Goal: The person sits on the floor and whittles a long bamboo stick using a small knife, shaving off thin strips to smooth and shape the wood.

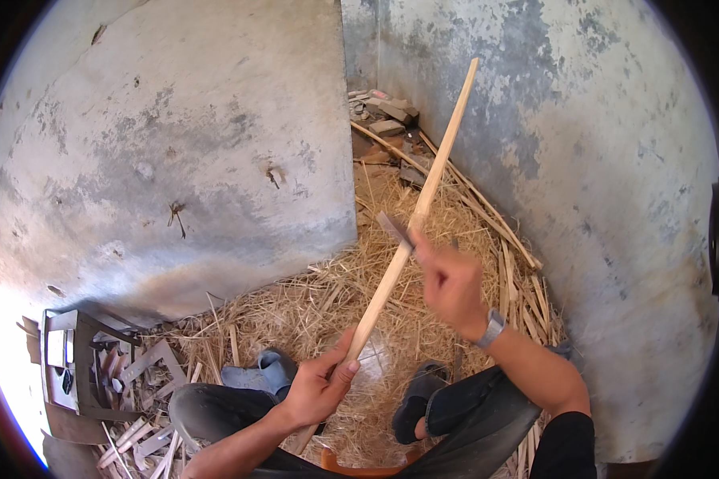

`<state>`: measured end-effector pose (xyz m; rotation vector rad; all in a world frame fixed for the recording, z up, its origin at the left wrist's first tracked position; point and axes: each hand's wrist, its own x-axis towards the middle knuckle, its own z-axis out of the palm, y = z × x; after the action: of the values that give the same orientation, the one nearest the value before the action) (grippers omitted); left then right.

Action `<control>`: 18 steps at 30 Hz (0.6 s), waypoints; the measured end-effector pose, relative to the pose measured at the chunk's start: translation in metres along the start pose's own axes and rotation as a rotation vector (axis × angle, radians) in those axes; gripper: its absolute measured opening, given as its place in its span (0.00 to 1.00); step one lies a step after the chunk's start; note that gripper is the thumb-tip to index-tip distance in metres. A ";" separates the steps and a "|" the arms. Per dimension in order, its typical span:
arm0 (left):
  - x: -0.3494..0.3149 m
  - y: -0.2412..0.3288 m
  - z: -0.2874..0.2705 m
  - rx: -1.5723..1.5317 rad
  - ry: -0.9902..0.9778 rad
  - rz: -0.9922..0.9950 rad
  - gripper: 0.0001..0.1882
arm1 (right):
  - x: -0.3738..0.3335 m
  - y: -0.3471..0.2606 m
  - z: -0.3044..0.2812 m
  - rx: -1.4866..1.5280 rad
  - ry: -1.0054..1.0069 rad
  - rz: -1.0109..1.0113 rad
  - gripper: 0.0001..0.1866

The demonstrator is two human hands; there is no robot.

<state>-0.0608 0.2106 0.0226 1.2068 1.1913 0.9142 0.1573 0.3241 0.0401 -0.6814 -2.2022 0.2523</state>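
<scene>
A long, pale bamboo strip [382, 297] slants up and away to the right, from between my knees toward the far wall. My left hand [321, 385] is closed round its lower part, thumb on top. Farther up, my right hand [453, 281] is in a fist, somewhat blurred, on the right of the strip. It grips a knife whose short, broad blade [393, 229] crosses the strip just below a node. The knife's handle is hidden in my fist. A silver watch [494, 327] sits on my right wrist.
Shavings [311, 299] cover the floor. A dark wooden stool-like frame [80, 359] lies at left among wood scraps [148, 443]. Long strips [487, 215] rest along the right wall [607, 239]; bricks [387, 126] are piled far back. A blue slipper [276, 369] stands near my left knee.
</scene>
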 end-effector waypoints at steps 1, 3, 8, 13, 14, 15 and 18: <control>0.003 -0.002 -0.001 -0.002 0.006 0.003 0.29 | 0.000 -0.002 -0.001 -0.001 -0.013 -0.008 0.28; 0.009 -0.005 -0.005 0.238 0.014 0.093 0.30 | -0.005 -0.009 0.002 -0.005 -0.025 -0.008 0.29; 0.000 0.017 0.001 -0.022 0.028 -0.002 0.30 | 0.023 0.027 -0.007 -0.013 0.181 0.096 0.30; 0.007 0.005 0.008 -0.230 -0.035 -0.066 0.31 | -0.010 0.002 0.004 0.006 0.060 -0.022 0.26; 0.008 0.000 0.005 -0.223 -0.065 -0.044 0.30 | -0.016 -0.009 0.008 0.027 -0.045 -0.089 0.25; 0.008 -0.002 0.002 -0.214 -0.095 -0.025 0.29 | -0.008 0.002 0.003 0.022 -0.042 -0.084 0.25; 0.001 0.007 -0.002 -0.338 -0.140 -0.010 0.28 | 0.016 0.031 -0.003 -0.028 0.171 0.021 0.26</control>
<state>-0.0615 0.2132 0.0290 0.9733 0.8882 0.9630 0.1630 0.3590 0.0398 -0.7153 -2.0402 0.1679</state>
